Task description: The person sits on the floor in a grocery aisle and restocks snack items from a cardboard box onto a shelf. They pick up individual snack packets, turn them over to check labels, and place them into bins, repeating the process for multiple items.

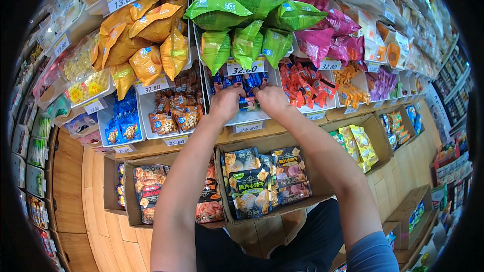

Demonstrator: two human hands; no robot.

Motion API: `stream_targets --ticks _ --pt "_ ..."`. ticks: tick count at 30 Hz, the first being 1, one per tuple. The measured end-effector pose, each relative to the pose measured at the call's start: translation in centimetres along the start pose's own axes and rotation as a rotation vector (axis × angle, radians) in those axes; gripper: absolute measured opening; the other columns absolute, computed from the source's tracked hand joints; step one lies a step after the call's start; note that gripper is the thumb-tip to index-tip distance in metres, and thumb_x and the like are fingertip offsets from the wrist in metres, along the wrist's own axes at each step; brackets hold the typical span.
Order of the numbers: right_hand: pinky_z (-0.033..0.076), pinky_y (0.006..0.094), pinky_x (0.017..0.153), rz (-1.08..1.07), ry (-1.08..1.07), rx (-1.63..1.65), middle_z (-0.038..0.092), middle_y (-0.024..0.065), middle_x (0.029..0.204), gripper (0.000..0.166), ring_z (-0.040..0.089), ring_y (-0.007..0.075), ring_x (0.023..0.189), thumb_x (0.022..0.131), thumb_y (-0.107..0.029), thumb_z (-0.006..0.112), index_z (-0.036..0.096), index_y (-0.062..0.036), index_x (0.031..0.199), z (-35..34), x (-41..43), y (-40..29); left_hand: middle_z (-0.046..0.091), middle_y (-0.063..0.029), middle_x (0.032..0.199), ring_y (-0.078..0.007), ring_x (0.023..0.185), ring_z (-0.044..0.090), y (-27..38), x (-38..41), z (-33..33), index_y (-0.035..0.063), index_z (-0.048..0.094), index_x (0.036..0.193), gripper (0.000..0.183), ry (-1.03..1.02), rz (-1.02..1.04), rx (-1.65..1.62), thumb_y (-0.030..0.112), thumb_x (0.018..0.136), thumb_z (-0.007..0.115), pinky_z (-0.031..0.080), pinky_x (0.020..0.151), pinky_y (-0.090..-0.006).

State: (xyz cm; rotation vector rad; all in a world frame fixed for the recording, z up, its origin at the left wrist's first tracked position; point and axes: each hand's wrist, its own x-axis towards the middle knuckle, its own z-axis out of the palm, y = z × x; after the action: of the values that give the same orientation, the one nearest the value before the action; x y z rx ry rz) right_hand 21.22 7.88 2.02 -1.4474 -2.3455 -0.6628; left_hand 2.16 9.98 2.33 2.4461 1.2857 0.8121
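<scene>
Both my hands reach into a white plastic bin (251,116) of small blue and pink snack packets (247,102). My left hand (227,102) is at the bin's left side, its fingers curled down against the packets. Just to its right, my right hand (272,98) has its fingers bent over more dark blue packets. The fingertips of both hands are partly hidden, so whether a packet is gripped cannot be told. Green bags (247,41) lie in the tier right above the hands, over a price tag (246,67).
Bins of brown cookie packets (181,115) and red packets (306,87) flank this one. Orange bags (147,37) and magenta bags (329,39) fill the upper tier. Below the shelf, a cardboard box (223,196) of biscuit pouches (249,192) stands before my legs, with other boxes beside it.
</scene>
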Motion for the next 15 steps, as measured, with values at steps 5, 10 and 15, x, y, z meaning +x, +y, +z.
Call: stream_targets --ticks 5,10,15 --pt "0.053 0.037 0.072 0.028 0.004 -0.075 0.066 0.0129 0.087 0.011 0.064 0.0271 0.089 0.078 -0.013 0.059 0.067 -0.0088 0.084 0.1 0.0 -0.5 0.066 -0.0098 0.104 -0.0327 0.097 0.063 0.4 0.1 0.6 0.0119 0.068 0.098 0.018 0.007 -0.008 0.096 0.007 0.087 0.055 0.051 0.083 -0.0432" --pt "0.05 0.0381 0.073 -0.016 0.109 -0.026 0.062 0.0119 0.085 0.012 0.059 0.0273 0.089 0.075 -0.013 0.059 0.067 -0.0072 0.081 -0.8 -0.3 -0.5 0.067 -0.0105 0.104 -0.0343 0.092 0.065 0.8 -0.6 1.0 0.0099 0.071 0.098 0.021 0.081 0.011 0.11 0.007 0.086 0.054 0.053 0.082 -0.0444" --pt "0.052 0.0426 0.072 0.075 0.191 0.193 0.063 0.0152 0.084 0.013 0.062 0.033 0.083 0.074 -0.01 0.061 0.066 -0.0028 0.082 -1.7 -0.6 0.5 0.067 -0.0137 0.105 -0.0351 0.092 0.065 1.5 -1.0 1.0 0.006 0.07 0.1 0.022 0.109 -0.006 0.057 0.008 0.083 0.056 0.052 0.084 -0.0437"
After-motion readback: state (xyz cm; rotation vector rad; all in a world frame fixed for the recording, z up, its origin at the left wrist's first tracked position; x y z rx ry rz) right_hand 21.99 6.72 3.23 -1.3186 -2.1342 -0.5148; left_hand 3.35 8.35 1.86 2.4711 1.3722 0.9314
